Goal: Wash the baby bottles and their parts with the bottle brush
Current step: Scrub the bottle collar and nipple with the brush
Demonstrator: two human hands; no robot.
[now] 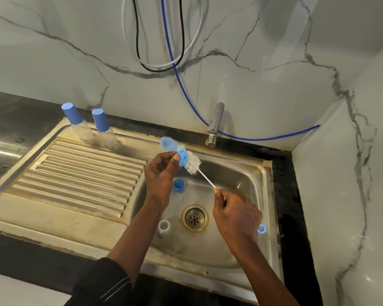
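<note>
Over the basin of the sink, our left hand pinches a small blue ring between thumb and fingertips. The bottle brush runs through that ring: its white bristles show on the near side, and its blue sponge tip sticks out on the far side. Our right hand grips the lower end of the brush's thin white handle, fingers curled round it. Down in the basin, a loose blue cap lies near the left wall. An open clear bottle lies just left of the drain, and a second ring sits by the right wall. At the far edge of the drainboard the left capped bottle and the right capped bottle stand just beside each other. The tap rises from the sink's far edge.
</note>
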